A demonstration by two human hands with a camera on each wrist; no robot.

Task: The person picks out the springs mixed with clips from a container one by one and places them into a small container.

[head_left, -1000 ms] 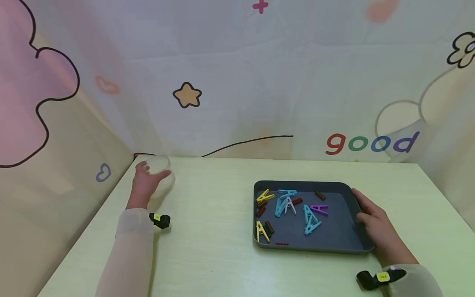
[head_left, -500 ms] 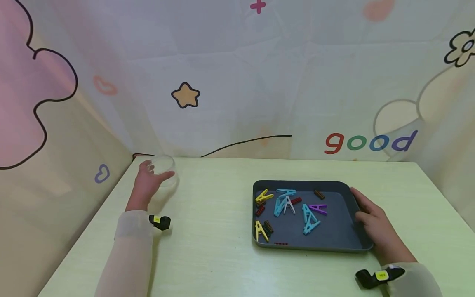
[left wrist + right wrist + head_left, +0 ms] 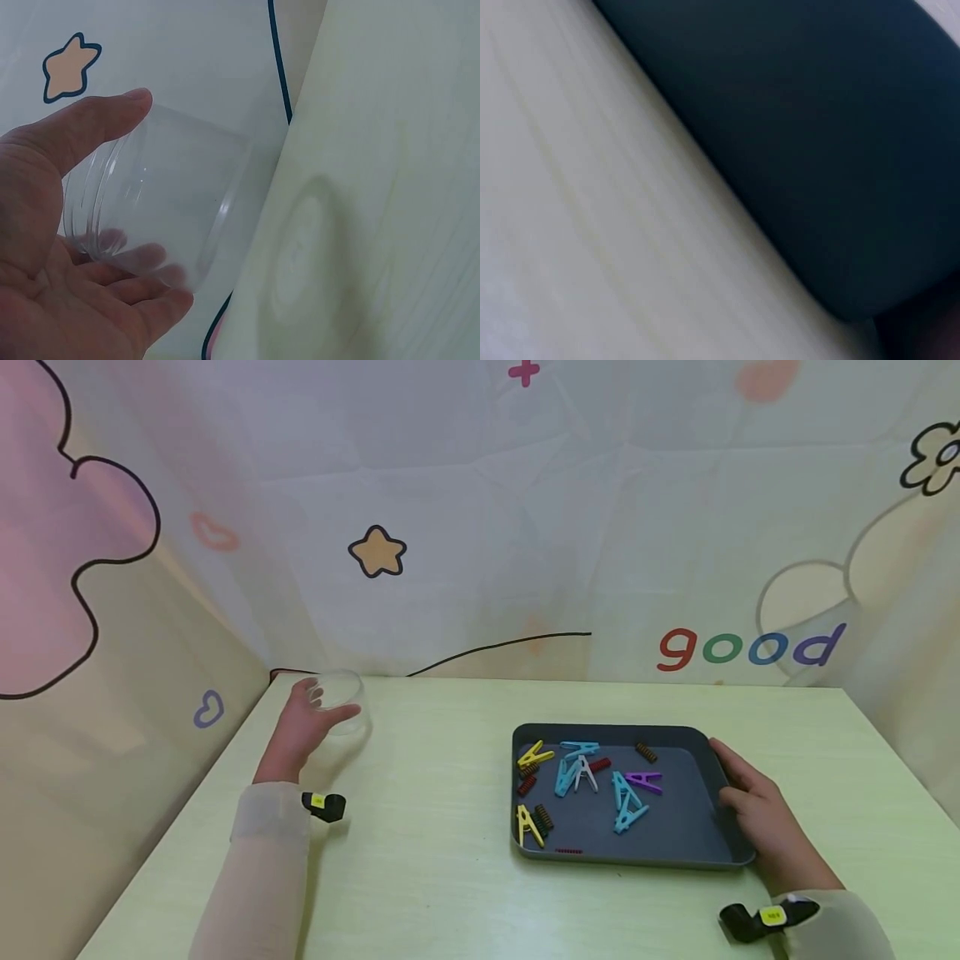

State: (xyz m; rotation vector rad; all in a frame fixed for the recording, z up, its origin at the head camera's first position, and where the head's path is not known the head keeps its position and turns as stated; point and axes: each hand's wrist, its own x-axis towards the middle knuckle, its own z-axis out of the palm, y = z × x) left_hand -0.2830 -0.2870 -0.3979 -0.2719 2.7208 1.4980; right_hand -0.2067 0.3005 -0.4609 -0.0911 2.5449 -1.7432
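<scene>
Grained table (image 3: 420,827), clear cylindrical jar (image 3: 176,184).

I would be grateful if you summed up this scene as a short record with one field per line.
Left hand: holds a clear container between thumb and fingers
Right hand: grips the right side of a dark grey tray
Clips in tray: yellow clips, light blue clips, one white clip, one purple clip
Also in tray: small coils, brownish, red and dark green
Surface: pale table
Backdrop: printed, with a star and the word "good"
</scene>
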